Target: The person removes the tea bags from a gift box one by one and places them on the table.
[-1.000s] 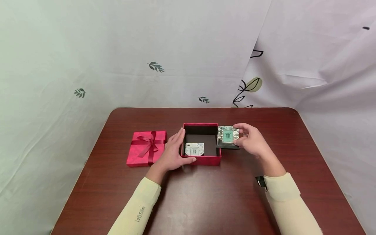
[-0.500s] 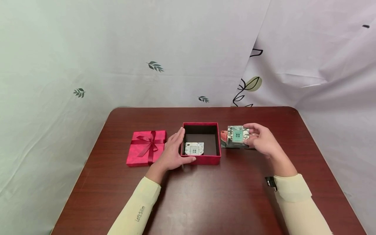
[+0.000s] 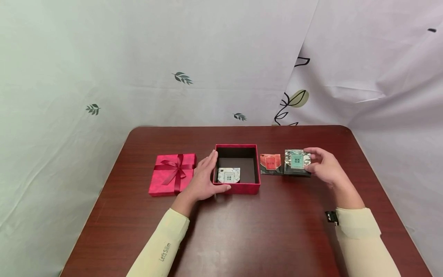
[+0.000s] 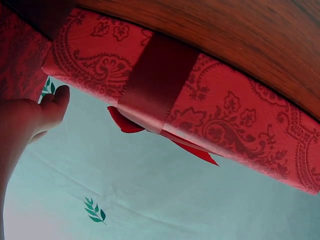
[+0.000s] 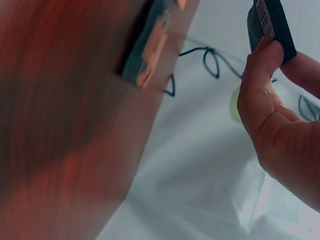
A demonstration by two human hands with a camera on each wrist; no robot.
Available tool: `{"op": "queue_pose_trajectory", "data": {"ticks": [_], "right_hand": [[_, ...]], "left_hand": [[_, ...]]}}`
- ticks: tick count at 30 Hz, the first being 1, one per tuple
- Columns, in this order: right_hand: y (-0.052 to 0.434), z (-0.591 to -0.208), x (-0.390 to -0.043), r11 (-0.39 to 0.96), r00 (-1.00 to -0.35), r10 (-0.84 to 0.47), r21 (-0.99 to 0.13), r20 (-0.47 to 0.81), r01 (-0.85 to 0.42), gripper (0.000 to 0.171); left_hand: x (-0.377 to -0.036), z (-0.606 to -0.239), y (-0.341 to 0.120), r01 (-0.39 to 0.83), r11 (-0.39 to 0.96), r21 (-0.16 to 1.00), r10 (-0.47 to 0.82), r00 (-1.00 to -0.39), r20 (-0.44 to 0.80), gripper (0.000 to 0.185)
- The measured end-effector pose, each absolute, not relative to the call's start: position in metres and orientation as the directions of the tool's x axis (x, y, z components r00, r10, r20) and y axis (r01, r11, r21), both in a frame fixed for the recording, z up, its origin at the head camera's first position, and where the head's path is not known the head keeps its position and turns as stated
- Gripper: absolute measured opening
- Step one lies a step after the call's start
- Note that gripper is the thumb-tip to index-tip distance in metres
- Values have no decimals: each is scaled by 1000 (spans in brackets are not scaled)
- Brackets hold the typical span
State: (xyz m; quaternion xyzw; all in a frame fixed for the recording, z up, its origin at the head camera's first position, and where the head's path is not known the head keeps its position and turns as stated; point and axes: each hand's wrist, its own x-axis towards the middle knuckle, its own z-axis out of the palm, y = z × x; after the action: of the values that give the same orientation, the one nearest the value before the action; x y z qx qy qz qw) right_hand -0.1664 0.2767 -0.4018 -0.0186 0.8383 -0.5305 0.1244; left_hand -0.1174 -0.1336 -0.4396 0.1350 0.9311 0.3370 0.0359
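Note:
An open red box stands mid-table with a pale patterned packet inside at its front left. My left hand rests against the box's left wall, thumb on the front rim. To the right of the box lies a red packet on the table. My right hand pinches a dark packet with a teal label just right of the red one; the right wrist view shows its dark edge between thumb and fingers.
The red lid with a ribbon bow lies left of the box, also filling the left wrist view. The brown table is ringed by a pale leaf-print curtain close behind its far edge.
My right hand has carried the dark teal-labelled packet to the right, away from the box, uncovering the red packet lying on the table. The left hand has stayed on the box.

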Motion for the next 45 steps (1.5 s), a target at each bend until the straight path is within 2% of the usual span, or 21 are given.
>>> {"op": "queue_pose_trajectory", "data": {"ticks": [17,28,45], "right_hand": [[315,-421,-172,448,-966,-116,-880,-231,156,63],[338,-433,-176,502,-963,-84,-846,-256,181,64],[356,-445,-182,542,-957,-37,-811,-287,222,63]], "left_hand": [[-117,-441,-134,236,732,639,276,-960,38,121],[-117,-440,-133,230,733,640,273,-962,32,122],[-117,-440,-133,227,733,641,270,-962,33,122]]}}
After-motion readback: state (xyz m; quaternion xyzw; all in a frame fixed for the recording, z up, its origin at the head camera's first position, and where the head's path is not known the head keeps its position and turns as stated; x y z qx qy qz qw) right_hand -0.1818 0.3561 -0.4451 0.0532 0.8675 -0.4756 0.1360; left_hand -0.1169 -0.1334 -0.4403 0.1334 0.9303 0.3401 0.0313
